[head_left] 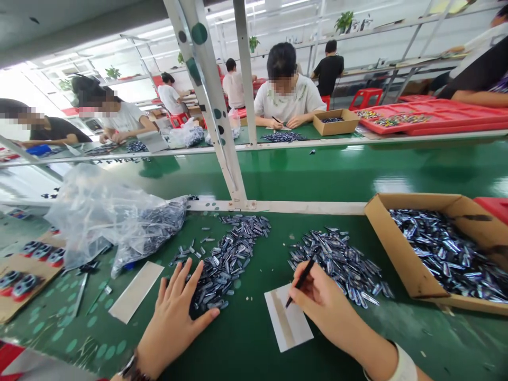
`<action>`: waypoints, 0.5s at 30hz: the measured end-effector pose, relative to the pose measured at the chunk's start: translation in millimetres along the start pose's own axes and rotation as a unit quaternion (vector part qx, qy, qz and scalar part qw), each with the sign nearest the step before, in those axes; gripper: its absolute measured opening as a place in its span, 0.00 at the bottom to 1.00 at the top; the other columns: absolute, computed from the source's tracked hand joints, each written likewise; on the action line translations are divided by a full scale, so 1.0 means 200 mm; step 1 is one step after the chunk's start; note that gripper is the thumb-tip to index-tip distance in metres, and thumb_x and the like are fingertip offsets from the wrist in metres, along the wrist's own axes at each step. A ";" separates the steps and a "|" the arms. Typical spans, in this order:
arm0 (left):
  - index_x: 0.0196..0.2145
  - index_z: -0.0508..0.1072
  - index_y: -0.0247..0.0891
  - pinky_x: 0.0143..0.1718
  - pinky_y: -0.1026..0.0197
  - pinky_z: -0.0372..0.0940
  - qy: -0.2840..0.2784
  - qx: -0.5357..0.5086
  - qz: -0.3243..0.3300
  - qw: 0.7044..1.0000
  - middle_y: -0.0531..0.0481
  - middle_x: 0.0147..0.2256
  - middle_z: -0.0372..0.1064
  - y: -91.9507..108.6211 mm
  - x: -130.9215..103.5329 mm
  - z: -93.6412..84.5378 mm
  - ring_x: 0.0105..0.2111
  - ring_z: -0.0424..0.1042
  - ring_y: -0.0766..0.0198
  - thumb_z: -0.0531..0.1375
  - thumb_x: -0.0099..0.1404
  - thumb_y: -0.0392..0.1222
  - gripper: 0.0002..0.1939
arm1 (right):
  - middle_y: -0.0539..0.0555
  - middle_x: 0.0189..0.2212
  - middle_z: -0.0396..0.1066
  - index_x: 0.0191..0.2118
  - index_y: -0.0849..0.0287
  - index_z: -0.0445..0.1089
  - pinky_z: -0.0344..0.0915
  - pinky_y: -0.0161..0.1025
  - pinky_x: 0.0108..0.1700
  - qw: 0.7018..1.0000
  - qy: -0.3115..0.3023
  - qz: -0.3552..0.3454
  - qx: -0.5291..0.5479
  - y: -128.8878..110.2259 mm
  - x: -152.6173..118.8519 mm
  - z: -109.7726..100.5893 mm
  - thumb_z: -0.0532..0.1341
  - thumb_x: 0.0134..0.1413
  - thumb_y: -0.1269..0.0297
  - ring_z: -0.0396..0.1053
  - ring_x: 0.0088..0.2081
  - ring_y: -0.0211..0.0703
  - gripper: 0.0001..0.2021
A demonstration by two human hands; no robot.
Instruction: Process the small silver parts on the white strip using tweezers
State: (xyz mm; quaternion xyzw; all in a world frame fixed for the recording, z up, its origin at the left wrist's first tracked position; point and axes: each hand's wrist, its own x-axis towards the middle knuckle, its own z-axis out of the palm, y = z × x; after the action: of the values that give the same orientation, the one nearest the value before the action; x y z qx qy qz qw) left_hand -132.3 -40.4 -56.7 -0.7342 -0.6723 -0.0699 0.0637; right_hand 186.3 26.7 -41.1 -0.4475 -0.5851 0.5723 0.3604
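Note:
My left hand (178, 309) is open, its fingers spread at the left edge of a loose pile of small dark, shiny, elongated pieces (228, 259). No piece can be seen held in it. Between the thumb and fingers of my right hand (323, 301) is a slim black pointed tool (305, 276), pen-like or tweezers; I cannot tell which. Its tip points down at a white card (296, 333) with a tan strip along its middle. Just beyond the right hand lies a second pile of similar pieces (337, 259), partly hidden by it.
An open cardboard box (397, 264) full of similar pieces stands at the right. To the left are a pale rectangular card (137, 291), a clear plastic bag (107, 217) of pieces and a cardboard sheet (37, 286) holding red-and-grey parts. A white post (212, 111) rises ahead; co-workers sit beyond.

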 end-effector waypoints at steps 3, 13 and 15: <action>0.69 0.44 0.42 0.59 0.30 0.53 -0.004 -0.009 0.017 1.000 0.35 0.66 0.49 0.04 0.06 0.00 0.65 0.49 0.38 0.53 0.66 0.58 0.40 | 0.49 0.31 0.64 0.37 0.55 0.61 0.67 0.43 0.38 0.999 -0.044 0.019 -0.021 -0.01 -0.01 0.02 0.59 0.56 0.68 0.67 0.33 0.43 0.05; 0.66 0.51 0.41 0.62 0.36 0.52 0.003 -0.078 0.051 0.996 0.38 0.66 0.49 0.12 0.25 0.00 0.66 0.48 0.43 0.55 0.67 0.52 0.33 | 0.48 0.30 0.64 0.38 0.55 0.59 0.67 0.41 0.37 0.999 -0.025 0.024 0.018 -0.01 -0.02 0.14 0.59 0.57 0.66 0.69 0.33 0.42 0.06; 0.64 0.57 0.42 0.62 0.35 0.52 0.016 -0.088 0.071 0.993 0.39 0.65 0.51 0.15 0.26 -0.02 0.66 0.49 0.44 0.55 0.66 0.49 0.30 | 0.48 0.30 0.65 0.39 0.55 0.60 0.68 0.41 0.37 0.999 -0.025 0.023 0.015 0.00 -0.02 0.14 0.59 0.57 0.67 0.70 0.33 0.42 0.06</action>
State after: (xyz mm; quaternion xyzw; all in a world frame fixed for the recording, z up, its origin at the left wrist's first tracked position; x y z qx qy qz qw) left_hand -97.3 7.3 -43.4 -0.7819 -0.6082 -0.1361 0.0141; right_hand 161.0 14.2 -42.5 -0.4410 -0.5747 0.6003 0.3389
